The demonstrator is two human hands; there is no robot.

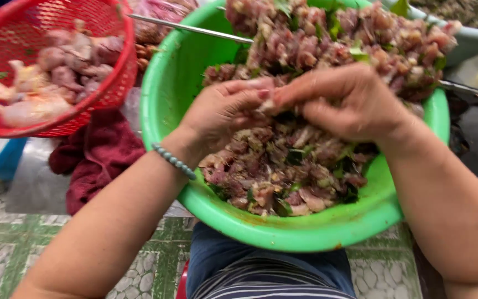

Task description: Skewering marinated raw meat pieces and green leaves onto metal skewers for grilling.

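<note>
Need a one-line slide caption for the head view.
Left hand and right hand pinch chopped meat with herbs over a green basin; red basket beside it.

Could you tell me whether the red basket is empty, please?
No, the red basket holds pale raw meat pieces, beside the green basin.

left: red basket [56,66] crowds green basin [164,99] rim | across basin: skewer [195,29] | near rim: open
</note>
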